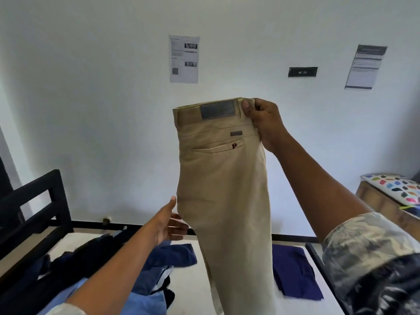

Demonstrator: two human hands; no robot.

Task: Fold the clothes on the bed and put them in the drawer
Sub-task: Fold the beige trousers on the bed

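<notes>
A pair of beige trousers [225, 189] hangs upright in front of me, folded lengthwise, with the back pocket and a grey waistband patch facing me. My right hand [261, 120] pinches the waistband at its right corner and holds the trousers up. My left hand [169, 221] reaches in with straight fingers, thumb up, at the trousers' left edge near the seat. On the bed [195, 283] lie a heap of dark and blue clothes [95, 267] at the left and a flat navy garment [293, 272] at the right. No drawer is in view.
A black bed frame [38, 205] stands at the left. A wooden chest [384, 203] with a colourful cushion [400, 187] sits at the right. Papers [184, 59] hang on the white wall ahead.
</notes>
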